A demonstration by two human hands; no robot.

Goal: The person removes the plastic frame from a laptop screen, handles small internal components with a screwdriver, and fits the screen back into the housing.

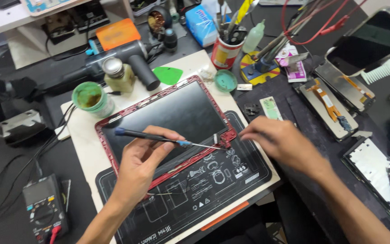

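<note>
Held in the pinching left hand [143,156], a screwdriver [159,137] is pointed at the red frame [161,92] corner — right hand [281,141] is pressed flat alongside, fingers together.

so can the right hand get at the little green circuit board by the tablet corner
Probably yes. The right hand rests just below the green circuit board, and the dark bench between them looks bare. Only a small black part lies beside it.

The left hand [144,151] is curled in a pinching grip, palm turned inward. The right hand [280,141] is stretched forward, fingers bent down.
</note>
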